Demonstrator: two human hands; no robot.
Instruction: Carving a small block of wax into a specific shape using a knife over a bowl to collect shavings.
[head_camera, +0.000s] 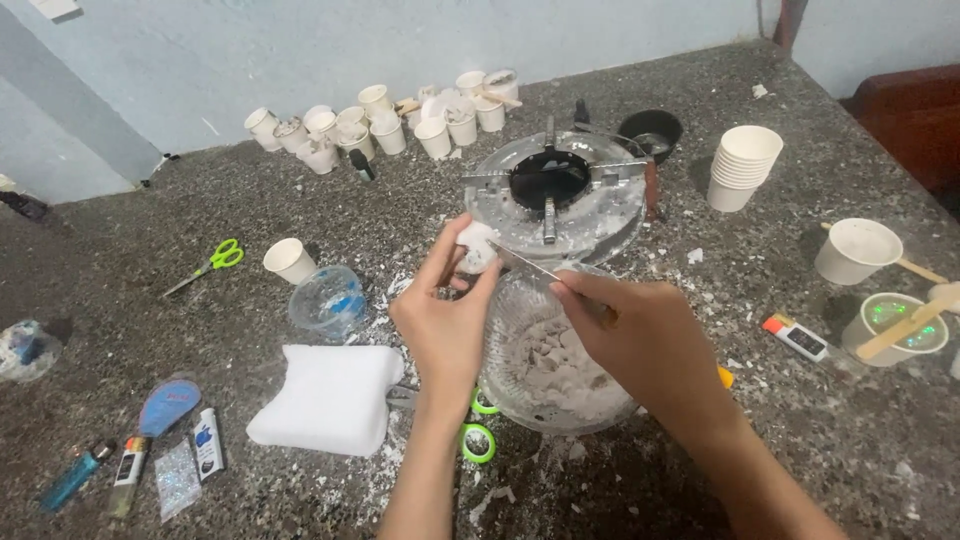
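Note:
My left hand (445, 320) pinches a small white lump (476, 247) between thumb and fingers, held above a clear glass bowl (520, 400). The bowl holds pale broken chunks (550, 372). My right hand (640, 335) grips a knife (530, 265) whose thin metal blade points left and touches the white lump. Both hands hover over the bowl near the middle of the speckled stone table (700, 470). Just behind the lump stands a round gas burner (555, 195) with a black centre.
A white block (330, 398) lies left of the bowl, next to a clear plastic cup (328, 300), a paper cup (290, 260) and green scissors (215, 260). Several paper cups (390, 125) line the back; a stack (742, 165) stands right. Lighters (130, 470) lie front left.

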